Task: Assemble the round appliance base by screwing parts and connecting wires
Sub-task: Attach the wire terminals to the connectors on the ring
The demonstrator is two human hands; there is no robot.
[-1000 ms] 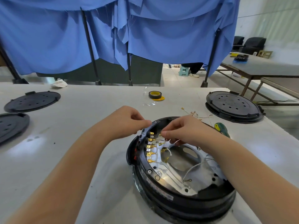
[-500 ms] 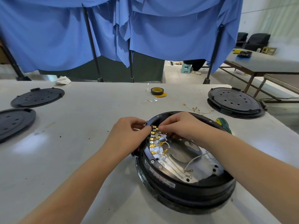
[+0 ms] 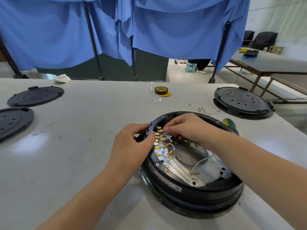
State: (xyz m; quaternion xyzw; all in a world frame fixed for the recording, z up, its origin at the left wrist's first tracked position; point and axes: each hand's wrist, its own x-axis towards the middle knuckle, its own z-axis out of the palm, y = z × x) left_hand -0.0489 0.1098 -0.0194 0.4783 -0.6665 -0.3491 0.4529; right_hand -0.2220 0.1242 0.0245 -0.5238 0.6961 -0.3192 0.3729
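Blue curtains are hanging beyond the grey worktop [image 3: 83, 146] where I am steadying the round black appliance base [image 3: 191, 193] with my left hand [image 3: 132, 143] curled on its rim, while my right hand [image 3: 186, 128] is pinching a thin white wire [image 3: 167, 136], which should be pushed squarely onto the row of brass terminals [image 3: 157, 143].

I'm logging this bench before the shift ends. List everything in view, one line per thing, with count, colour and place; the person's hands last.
appliance base: 1, black with silver inside, front right of the table
brass terminals: a row, gold, inside the base's left rim
white wires: several, inside the base
black lids: 2, far left of the table
stacked black lids: far right
tape roll: 1, black and yellow, far centre
loose wires: small bunch, behind the base
screwdriver: 1, green handle, right of the base
white rag: 1, far left edge
blue curtain: behind the table
left hand: grips the base's left rim
right hand: pinching at the terminals
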